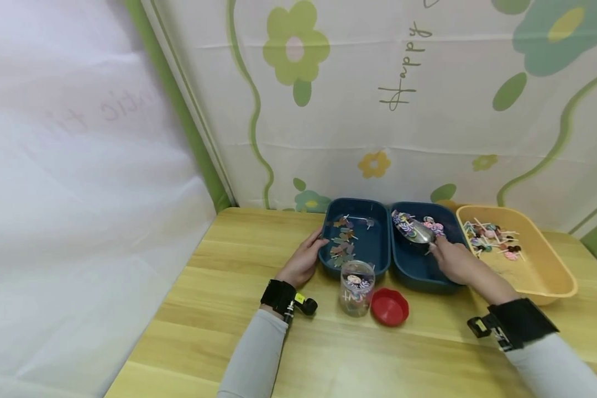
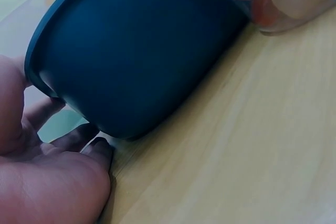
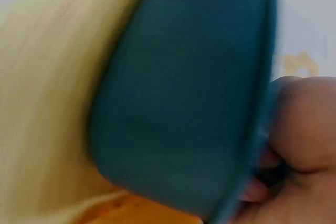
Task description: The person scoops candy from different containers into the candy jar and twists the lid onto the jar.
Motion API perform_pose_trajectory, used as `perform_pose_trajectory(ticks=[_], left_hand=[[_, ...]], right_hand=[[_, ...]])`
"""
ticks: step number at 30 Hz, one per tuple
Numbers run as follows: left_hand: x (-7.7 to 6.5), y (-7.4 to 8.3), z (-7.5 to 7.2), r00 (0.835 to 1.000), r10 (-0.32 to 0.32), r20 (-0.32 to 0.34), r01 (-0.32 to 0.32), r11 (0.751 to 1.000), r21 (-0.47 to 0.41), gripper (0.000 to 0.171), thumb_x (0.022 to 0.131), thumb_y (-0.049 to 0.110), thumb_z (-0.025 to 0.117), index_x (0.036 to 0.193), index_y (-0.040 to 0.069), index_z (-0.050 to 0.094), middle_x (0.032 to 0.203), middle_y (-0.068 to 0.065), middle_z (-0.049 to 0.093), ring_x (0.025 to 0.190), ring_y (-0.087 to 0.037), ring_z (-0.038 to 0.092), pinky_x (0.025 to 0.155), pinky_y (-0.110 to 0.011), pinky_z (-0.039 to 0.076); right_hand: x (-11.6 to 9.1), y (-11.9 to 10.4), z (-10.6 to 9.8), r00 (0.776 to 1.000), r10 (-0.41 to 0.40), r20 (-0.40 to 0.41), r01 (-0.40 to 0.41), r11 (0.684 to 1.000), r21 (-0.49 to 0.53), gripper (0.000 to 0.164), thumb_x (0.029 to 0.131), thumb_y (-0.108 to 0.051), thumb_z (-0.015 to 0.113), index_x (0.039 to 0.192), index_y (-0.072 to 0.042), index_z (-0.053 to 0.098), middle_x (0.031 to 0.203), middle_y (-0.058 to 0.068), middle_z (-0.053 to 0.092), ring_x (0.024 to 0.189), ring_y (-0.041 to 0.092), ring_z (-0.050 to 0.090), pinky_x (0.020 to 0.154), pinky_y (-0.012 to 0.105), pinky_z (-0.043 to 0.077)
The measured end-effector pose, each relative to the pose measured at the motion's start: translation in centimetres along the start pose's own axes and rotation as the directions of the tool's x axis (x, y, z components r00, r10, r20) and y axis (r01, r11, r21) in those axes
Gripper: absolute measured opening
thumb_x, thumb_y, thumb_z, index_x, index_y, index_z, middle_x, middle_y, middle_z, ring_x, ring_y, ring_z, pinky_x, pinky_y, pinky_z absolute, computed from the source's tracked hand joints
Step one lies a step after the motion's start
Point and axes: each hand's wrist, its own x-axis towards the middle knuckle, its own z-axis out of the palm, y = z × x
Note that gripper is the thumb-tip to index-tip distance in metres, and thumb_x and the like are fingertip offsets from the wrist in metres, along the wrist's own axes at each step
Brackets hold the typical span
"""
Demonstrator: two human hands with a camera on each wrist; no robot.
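My left hand point(image 1: 302, 262) grips the left side of a dark blue bin point(image 1: 378, 243), which holds flat brownish and purplish lollipops point(image 1: 343, 240). In the left wrist view the thumb is at the rim and the fingers are bent against the outer wall point(image 2: 136, 51). Over the second dark blue bin point(image 1: 418, 272), my right hand point(image 1: 457, 264) holds a metal scoop point(image 1: 423, 233) by its handle. Colourful swirl lollipops point(image 1: 403, 222) lie at the scoop's front. The right wrist view shows mostly this bin's wall point(image 3: 178, 93); the scoop's bowl is hidden there.
A clear jar point(image 1: 355, 305) with some lollipops inside stands upright in front of the left bin. Beside it lies a red lid point(image 1: 389, 307). To the right, a yellow bin point(image 1: 544, 268) holds mixed lollipops point(image 1: 490, 235). A patterned curtain point(image 1: 328, 127) hangs behind the wooden table point(image 1: 219, 276).
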Motion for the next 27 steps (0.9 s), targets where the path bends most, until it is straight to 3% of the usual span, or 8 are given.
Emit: perform_pose_trajectory(ticks=[7, 13, 18, 23, 27], left_hand=[[-0.2, 0.1, -0.5, 1.000, 0.022, 0.009, -0.022, 0.999, -0.025, 0.056, 0.110, 0.011, 0.043, 0.164, 0.018, 0.028, 0.168, -0.009, 0.026, 0.151, -0.024, 0.030, 0.121, -0.041, 0.029], [0.0, 0.6, -1.0, 1.000, 0.019, 0.014, -0.019, 1.000, -0.021, 0.055, 0.111, 0.012, 0.042, 0.164, 0.020, 0.028, 0.168, -0.006, 0.026, 0.152, -0.023, 0.029, 0.121, -0.040, 0.029], [0.3, 0.7, -1.1, 0.999, 0.034, 0.028, -0.033, 0.999, -0.031, 0.056, 0.110, 0.012, 0.043, 0.164, 0.018, 0.027, 0.169, -0.007, 0.025, 0.152, -0.023, 0.027, 0.122, -0.041, 0.028], [0.5, 0.7, -1.1, 0.999, 0.042, 0.032, -0.041, 0.999, -0.023, 0.058, 0.110, 0.013, 0.045, 0.164, 0.016, 0.026, 0.168, -0.008, 0.025, 0.152, -0.024, 0.028, 0.122, -0.041, 0.028], [0.6, 0.7, -1.0, 1.000, 0.022, 0.020, -0.022, 1.000, -0.021, 0.057, 0.110, 0.014, 0.045, 0.164, 0.018, 0.028, 0.168, -0.006, 0.026, 0.152, -0.023, 0.027, 0.121, -0.040, 0.028]], right_hand=[[-3.2, -0.8, -2.9, 0.996, -0.048, -0.079, 0.049, 0.999, 0.014, 0.026, 0.112, -0.016, 0.037, 0.096, 0.000, 0.050, 0.073, 0.003, 0.044, 0.064, 0.019, 0.045, 0.059, 0.034, 0.036], [-5.6, -2.4, -6.1, 0.952, -0.247, -0.183, 0.249, 0.968, -0.016, 0.018, 0.108, -0.010, 0.051, 0.094, -0.017, 0.060, 0.075, -0.008, 0.047, 0.071, 0.006, 0.046, 0.061, 0.026, 0.034], [-6.7, -5.1, -8.6, 0.933, -0.355, -0.061, 0.355, 0.935, -0.006, 0.019, 0.106, -0.011, 0.057, 0.104, -0.027, 0.067, 0.086, -0.019, 0.058, 0.077, -0.001, 0.051, 0.064, 0.023, 0.041], [-6.5, -8.2, -10.5, 0.901, -0.428, 0.071, 0.432, 0.900, -0.055, 0.020, 0.104, -0.016, 0.062, 0.113, -0.028, 0.074, 0.097, -0.027, 0.066, 0.080, -0.006, 0.056, 0.067, 0.024, 0.047], [-5.9, -10.2, -11.3, 0.903, -0.413, 0.116, 0.426, 0.895, -0.134, 0.016, 0.102, -0.027, 0.066, 0.109, -0.036, 0.077, 0.095, -0.029, 0.066, 0.082, -0.004, 0.056, 0.073, 0.028, 0.047]])
